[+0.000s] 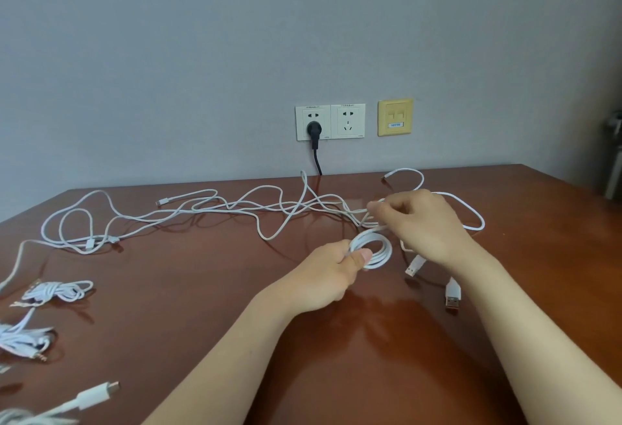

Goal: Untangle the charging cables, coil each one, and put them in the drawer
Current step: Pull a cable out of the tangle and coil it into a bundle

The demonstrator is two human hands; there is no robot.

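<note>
A small coil of white charging cable is pinched between the thumb and fingers of my left hand just above the brown table. My right hand is above and right of the coil, its fingers curled round the same cable's loose strand. A long tangle of white cables stretches across the table's far side to the left. Two USB plugs lie near my right wrist. No drawer is in view.
Coiled white cable bundles and a plug end lie at the table's left edge. On the grey wall are two white sockets, one with a black plug, and a yellow network plate.
</note>
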